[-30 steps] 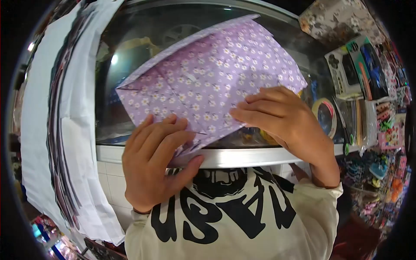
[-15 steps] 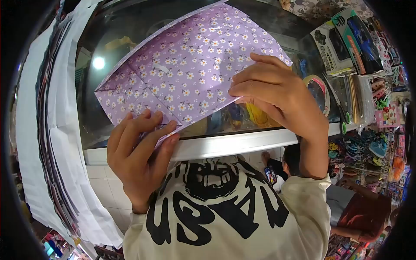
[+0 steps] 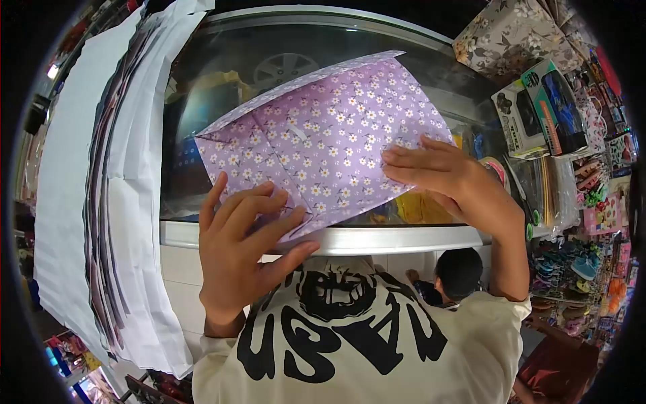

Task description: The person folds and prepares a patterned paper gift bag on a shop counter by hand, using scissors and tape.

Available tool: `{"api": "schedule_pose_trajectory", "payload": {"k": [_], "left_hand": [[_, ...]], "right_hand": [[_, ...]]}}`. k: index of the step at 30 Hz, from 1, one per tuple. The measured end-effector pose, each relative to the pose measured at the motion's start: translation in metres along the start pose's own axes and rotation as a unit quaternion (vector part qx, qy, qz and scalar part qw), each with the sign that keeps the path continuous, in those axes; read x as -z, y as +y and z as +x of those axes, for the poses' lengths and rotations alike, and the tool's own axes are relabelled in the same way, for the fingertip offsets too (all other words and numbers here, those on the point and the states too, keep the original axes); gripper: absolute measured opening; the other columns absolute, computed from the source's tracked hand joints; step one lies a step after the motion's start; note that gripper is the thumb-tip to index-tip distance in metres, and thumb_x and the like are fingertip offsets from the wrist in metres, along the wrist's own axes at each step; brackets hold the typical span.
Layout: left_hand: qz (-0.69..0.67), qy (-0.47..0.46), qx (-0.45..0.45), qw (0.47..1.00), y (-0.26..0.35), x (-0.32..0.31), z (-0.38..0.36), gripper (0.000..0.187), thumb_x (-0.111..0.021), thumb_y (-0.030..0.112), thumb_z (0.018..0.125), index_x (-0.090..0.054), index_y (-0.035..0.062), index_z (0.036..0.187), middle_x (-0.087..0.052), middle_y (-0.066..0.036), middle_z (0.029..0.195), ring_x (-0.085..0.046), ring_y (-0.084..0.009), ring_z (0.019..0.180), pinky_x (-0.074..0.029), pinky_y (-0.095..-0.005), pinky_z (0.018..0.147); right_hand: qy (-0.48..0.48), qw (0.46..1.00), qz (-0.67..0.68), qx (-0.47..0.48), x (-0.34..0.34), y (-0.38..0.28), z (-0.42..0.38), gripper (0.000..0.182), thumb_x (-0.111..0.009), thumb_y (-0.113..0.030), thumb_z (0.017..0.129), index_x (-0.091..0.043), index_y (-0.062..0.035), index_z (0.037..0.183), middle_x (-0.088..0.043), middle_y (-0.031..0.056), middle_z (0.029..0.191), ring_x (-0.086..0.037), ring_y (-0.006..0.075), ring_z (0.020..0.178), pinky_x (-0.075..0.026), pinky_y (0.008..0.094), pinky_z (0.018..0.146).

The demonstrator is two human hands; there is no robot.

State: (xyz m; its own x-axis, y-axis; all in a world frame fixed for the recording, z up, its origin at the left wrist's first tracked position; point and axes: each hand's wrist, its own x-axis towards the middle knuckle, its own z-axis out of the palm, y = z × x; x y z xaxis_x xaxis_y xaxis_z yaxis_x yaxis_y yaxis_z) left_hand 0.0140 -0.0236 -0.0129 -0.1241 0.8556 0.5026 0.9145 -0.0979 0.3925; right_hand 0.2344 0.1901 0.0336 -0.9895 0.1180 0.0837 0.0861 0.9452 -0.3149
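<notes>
A sheet of purple wrapping paper (image 3: pixel 343 128) with white daisies lies on the glass counter, its far edge folded up and a crease running down its left part. My left hand (image 3: pixel 245 246) rests on the near left corner, fingers spread over the folded paper and thumb out past the near edge. On the right side, my right hand (image 3: pixel 457 178) lies with its fingers stretched flat on the paper near its right edge. Neither hand grips anything. Whether something lies inside the folded paper cannot be seen.
Long white paper sheets (image 3: pixel 134 188) hang over the left side. Right on the glass counter (image 3: pixel 377 30) stand boxed toys (image 3: pixel 555 111), a tape roll (image 3: pixel 494 170) and green-handled scissors (image 3: pixel 531 219). A floral box (image 3: pixel 515 37) is behind them. A person's head (image 3: pixel 459 273) shows beyond the metal edge.
My right hand has gone from bent fingers at the near edge to flat fingers on the paper. My left fingers have spread and loosened. The view has shifted, showing more of the counter's far side.
</notes>
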Motion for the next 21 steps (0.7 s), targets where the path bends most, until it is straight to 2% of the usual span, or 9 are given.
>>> {"api": "schedule_pose_trajectory", "payload": {"k": [1,6,7,10,11,15,18,20,21], "left_hand": [[0.011,0.002,0.008,1.0,0.0,-0.003,-0.002,0.025,-0.079,0.03,0.073,-0.076,0.0163,0.095,-0.067,-0.001,0.096,-0.065,-0.0217,0.099,-0.032,-0.0493,0.109],[-0.016,0.006,0.03,0.999,-0.003,-0.003,-0.002,0.018,-0.077,0.025,0.075,-0.078,0.0152,0.09,-0.068,-0.002,0.093,-0.066,-0.0215,0.096,-0.029,-0.0506,0.111],[-0.031,0.013,0.036,0.999,-0.005,-0.003,-0.001,0.016,-0.077,0.024,0.075,-0.078,0.0151,0.089,-0.068,-0.002,0.093,-0.066,-0.0214,0.095,-0.028,-0.0511,0.111],[-0.023,0.009,0.042,0.999,-0.004,-0.001,0.002,0.014,-0.076,0.022,0.076,-0.078,0.0145,0.087,-0.068,-0.002,0.091,-0.067,-0.0213,0.091,-0.024,-0.0522,0.113],[-0.014,-0.001,0.028,1.0,-0.006,-0.001,0.001,0.018,-0.075,0.029,0.077,-0.078,0.0185,0.091,-0.067,0.0,0.091,-0.066,-0.0198,0.093,-0.02,-0.0577,0.114],[0.017,-0.018,-0.003,1.0,-0.006,0.0,0.002,0.023,-0.065,0.035,0.084,-0.079,0.0193,0.092,-0.065,-0.003,0.089,-0.064,-0.0231,0.096,-0.009,-0.0622,0.117],[0.014,-0.019,-0.015,1.0,-0.01,-0.001,0.0,0.03,-0.059,0.042,0.088,-0.079,0.0218,0.096,-0.064,-0.002,0.089,-0.063,-0.0229,0.095,-0.008,-0.0649,0.116],[0.007,-0.023,0.0,1.0,-0.011,0.0,-0.002,0.033,-0.056,0.044,0.09,-0.078,0.0223,0.098,-0.064,-0.002,0.089,-0.063,-0.0227,0.094,-0.008,-0.0652,0.116],[0.009,-0.026,-0.001,1.0,-0.013,0.001,-0.003,0.031,-0.059,0.045,0.087,-0.078,0.0236,0.1,-0.064,-0.001,0.091,-0.062,-0.0215,0.095,-0.008,-0.0666,0.115]], "right_hand": [[-0.013,1.0,0.002,-0.004,0.002,0.0,0.0,0.044,-0.06,-0.002,0.082,-0.06,-0.0104,0.126,-0.061,0.0078,0.13,-0.056,0.0278,0.121,-0.039,0.046,0.11],[-0.037,0.996,0.083,-0.009,0.014,0.008,0.006,0.043,-0.06,-0.005,0.084,-0.059,-0.0107,0.127,-0.06,0.0089,0.131,-0.057,0.0273,0.12,-0.045,0.042,0.104],[-0.04,0.994,0.089,-0.053,0.02,0.001,0.009,0.039,-0.062,-0.001,0.083,-0.063,-0.0076,0.122,-0.062,0.0091,0.128,-0.061,0.0287,0.114,-0.047,0.0423,0.098],[-0.045,0.997,0.061,-0.018,0.028,0.013,0.007,0.034,-0.064,-0.003,0.082,-0.064,-0.0052,0.116,-0.062,0.0103,0.124,-0.062,0.0283,0.106,-0.05,0.0404,0.092],[-0.042,0.995,0.09,-0.025,0.022,0.016,0.006,0.03,-0.066,-0.004,0.08,-0.066,-0.0056,0.11,-0.066,0.0097,0.115,-0.064,0.0287,0.101,-0.05,0.04,0.093],[-0.012,0.999,0.026,-0.016,0.021,0.014,0.005,0.026,-0.067,-0.006,0.08,-0.069,-0.0078,0.106,-0.07,0.007,0.101,-0.066,0.0311,0.095,-0.049,0.0424,0.096],[0.001,1.0,0.024,0.008,0.021,0.02,0.007,0.028,-0.068,-0.002,0.076,-0.067,-0.0077,0.103,-0.067,0.0108,0.102,-0.064,0.0323,0.095,-0.05,0.0426,0.085],[-0.011,0.999,0.039,0.003,0.026,0.02,0.009,0.03,-0.07,-0.002,0.074,-0.065,-0.0083,0.103,-0.065,0.0105,0.106,-0.062,0.0322,0.099,-0.05,0.0432,0.085],[-0.017,0.999,0.049,0.002,0.028,0.019,0.009,0.031,-0.071,-0.002,0.073,-0.064,-0.0086,0.103,-0.064,0.0104,0.109,-0.061,0.0321,0.101,-0.05,0.0436,0.085]]}}
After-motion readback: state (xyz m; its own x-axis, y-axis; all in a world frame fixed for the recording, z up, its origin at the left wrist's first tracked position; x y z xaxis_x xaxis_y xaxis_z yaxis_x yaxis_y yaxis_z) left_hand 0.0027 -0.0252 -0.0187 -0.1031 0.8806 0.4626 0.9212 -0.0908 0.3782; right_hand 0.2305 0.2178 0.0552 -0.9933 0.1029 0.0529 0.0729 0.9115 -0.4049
